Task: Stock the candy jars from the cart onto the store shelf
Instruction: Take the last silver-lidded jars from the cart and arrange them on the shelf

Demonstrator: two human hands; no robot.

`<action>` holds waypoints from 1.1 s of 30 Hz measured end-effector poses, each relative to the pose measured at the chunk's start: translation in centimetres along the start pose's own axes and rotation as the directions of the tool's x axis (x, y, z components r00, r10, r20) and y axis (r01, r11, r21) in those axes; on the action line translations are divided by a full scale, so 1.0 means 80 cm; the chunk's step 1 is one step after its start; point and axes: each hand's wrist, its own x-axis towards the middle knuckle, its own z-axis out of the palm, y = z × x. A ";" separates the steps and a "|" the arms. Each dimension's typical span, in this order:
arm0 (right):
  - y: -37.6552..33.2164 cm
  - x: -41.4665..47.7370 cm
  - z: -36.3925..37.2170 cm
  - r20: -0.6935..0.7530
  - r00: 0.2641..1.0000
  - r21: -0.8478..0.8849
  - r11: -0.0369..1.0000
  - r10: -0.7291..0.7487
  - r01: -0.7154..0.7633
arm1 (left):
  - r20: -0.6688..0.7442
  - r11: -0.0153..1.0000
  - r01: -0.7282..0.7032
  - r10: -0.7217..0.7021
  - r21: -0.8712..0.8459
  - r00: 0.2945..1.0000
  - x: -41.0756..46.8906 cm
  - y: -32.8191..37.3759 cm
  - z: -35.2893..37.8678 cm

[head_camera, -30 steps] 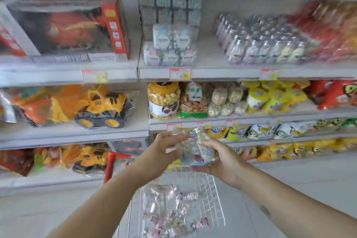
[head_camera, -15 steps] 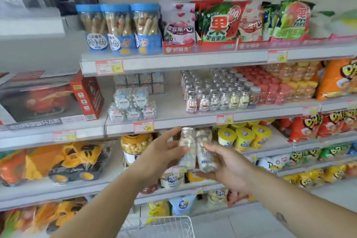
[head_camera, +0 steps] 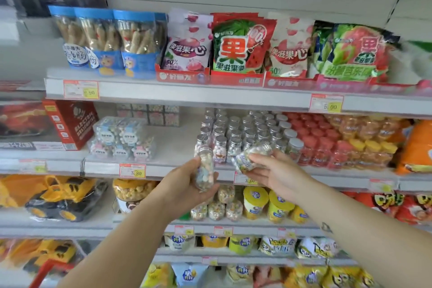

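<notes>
Holding: I see two small clear candy jars raised in front of the shelf, one in each hand.
Left jar (head_camera: 205, 170): upright, with a silver screw cap on top and pale blue, pink and white round candies inside. It is in front of the shelf edge, just below the front row of stocked jars.
Right jar (head_camera: 252, 158): tipped on its side with the silver cap pointing up and right. It has a white label and is full of pale candies. It is right at the front row, but I cannot tell whether it touches.
Left hand (head_camera: 187, 188): the fingers are wrapped round the lower half of the left jar, and the cap end sticks out free.
Right hand (head_camera: 279, 176): the fingers are curled round the body of the right jar, which lies across them.
Shelf (head_camera: 180, 145): the second board from the top, with a bare patch left of the jars.
Stocked jars (head_camera: 245, 131): a block of matching silver-capped jars, several rows deep.
Neighbours: red-capped jars (head_camera: 313, 140) stand just right of the block. Clear candy boxes (head_camera: 121, 138) sit well to the left. A price tag (head_camera: 132, 170) hangs on the rail below the boxes.
</notes>
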 end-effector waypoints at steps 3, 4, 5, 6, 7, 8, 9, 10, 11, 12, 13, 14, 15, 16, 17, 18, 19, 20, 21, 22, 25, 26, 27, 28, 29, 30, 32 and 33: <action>-0.003 0.008 -0.008 0.010 1.000 -0.054 0.998 0.019 -0.018 | 0.010 1.000 -0.029 0.029 -0.010 1.000 0.008 0.002 0.009; -0.005 0.011 -0.009 0.022 1.000 -0.055 0.998 0.015 -0.014 | 0.022 0.999 -0.039 0.040 -0.014 0.999 0.010 0.004 0.011; -0.007 0.016 -0.012 0.035 0.999 -0.039 0.999 0.010 -0.008 | 0.031 0.998 -0.050 0.051 -0.029 0.998 0.014 0.006 0.011; -0.011 0.022 -0.015 0.041 0.999 -0.006 1.000 0.001 0.000 | 0.043 0.996 -0.068 0.070 -0.053 0.997 0.018 0.009 0.011; -0.016 0.030 -0.016 0.039 0.999 0.042 0.999 -0.009 0.007 | 0.049 0.993 -0.095 0.099 -0.072 0.994 0.022 0.012 0.011; -0.021 0.039 -0.016 0.022 1.000 0.085 0.996 -0.021 0.019 | 0.054 0.988 -0.132 0.136 -0.079 0.989 0.026 0.015 0.011; -0.028 0.049 -0.015 -0.003 0.999 0.107 0.994 -0.039 0.039 | 0.060 0.981 -0.182 0.186 -0.062 0.981 0.031 0.019 0.012; -0.034 0.060 -0.012 -0.043 0.997 0.098 0.993 -0.067 0.071 | 0.065 0.968 -0.249 0.250 -0.017 0.966 0.036 0.022 0.013; -0.039 0.072 -0.010 -0.095 0.989 0.066 0.991 -0.110 0.117 | 0.070 0.943 -0.327 0.323 0.059 0.944 0.040 0.025 0.015; -0.045 0.085 -0.008 -0.147 0.976 0.008 0.986 -0.163 0.166 | 0.072 0.897 -0.411 0.405 0.160 0.912 0.045 0.030 0.017; -0.049 0.100 -0.006 -0.195 0.955 -0.077 0.974 -0.223 0.211 | 0.075 0.824 -0.491 0.492 0.282 0.868 0.052 0.035 0.018; -0.052 0.114 -0.004 -0.224 0.930 -0.194 0.949 -0.291 0.249 | 0.082 0.734 -0.551 0.569 0.397 0.818 0.059 0.041 0.019; -0.056 0.129 -0.003 -0.236 0.900 -0.335 0.900 -0.367 0.279 | 0.098 0.639 -0.592 0.634 0.491 0.767 0.067 0.049 0.018; -0.059 0.142 0.000 -0.236 0.863 -0.482 0.825 -0.447 0.295 | 0.126 0.547 -0.618 0.683 0.565 0.720 0.076 0.055 0.017; -0.063 0.154 0.001 -0.227 0.825 -0.609 0.737 -0.517 0.294 | 0.159 0.465 -0.632 0.714 0.620 0.681 0.084 0.060 0.015; -0.069 0.164 0.005 -0.213 0.793 -0.710 0.648 -0.571 0.276 | 0.193 0.392 -0.640 0.736 0.661 0.649 0.093 0.065 0.012; -0.075 0.173 0.009 -0.193 0.766 -0.791 0.559 -0.614 0.249 | 0.220 0.330 -0.644 0.752 0.690 0.621 0.101 0.068 0.009; -0.079 0.182 0.013 -0.161 0.739 -0.849 0.474 -0.654 0.234 | 0.242 0.277 -0.645 0.766 0.712 0.596 0.109 0.071 0.006; -0.082 0.193 0.016 -0.123 0.718 -0.893 0.392 -0.685 0.221 | 0.265 0.227 -0.653 0.782 0.722 0.564 0.118 0.074 0.004; -0.086 0.202 0.020 -0.081 0.708 -0.922 0.322 -0.702 0.214 | 0.286 0.183 -0.663 0.796 0.726 0.533 0.126 0.077 0.001; -0.093 0.230 0.027 -0.009 0.768 -0.983 0.145 -0.641 0.109 | 0.306 0.117 -0.673 0.824 0.730 0.476 0.149 0.087 -0.005; -0.096 0.240 0.030 0.000 0.783 -0.994 0.086 -0.622 0.068 | 0.305 0.113 -0.672 0.828 0.732 0.471 0.155 0.090 -0.006; -0.100 0.250 0.033 0.005 0.800 -0.999 0.039 -0.599 0.036 | 0.307 0.110 -0.674 0.828 0.730 0.468 0.160 0.094 -0.006; -0.104 0.260 0.036 0.007 0.824 -1.000 -0.003 -0.567 0.006 | 0.314 0.107 -0.679 0.828 0.726 0.466 0.164 0.097 -0.007; -0.107 0.268 0.039 0.005 0.850 -0.999 -0.038 -0.527 -0.017 | 0.322 0.105 -0.683 0.824 0.723 0.467 0.168 0.100 -0.007; -0.109 0.276 0.041 0.011 0.873 -0.998 -0.061 -0.487 -0.021 | 0.326 0.109 -0.683 0.818 0.722 0.474 0.171 0.102 -0.006; -0.113 0.291 0.046 0.037 0.909 -0.997 -0.079 -0.416 0.004 | 0.329 0.112 -0.685 0.814 0.720 0.479 0.178 0.105 -0.006; -0.114 0.296 0.047 0.052 0.920 -0.996 -0.091 -0.387 0.018 | 0.331 0.113 -0.687 0.812 0.718 0.480 0.183 0.106 -0.005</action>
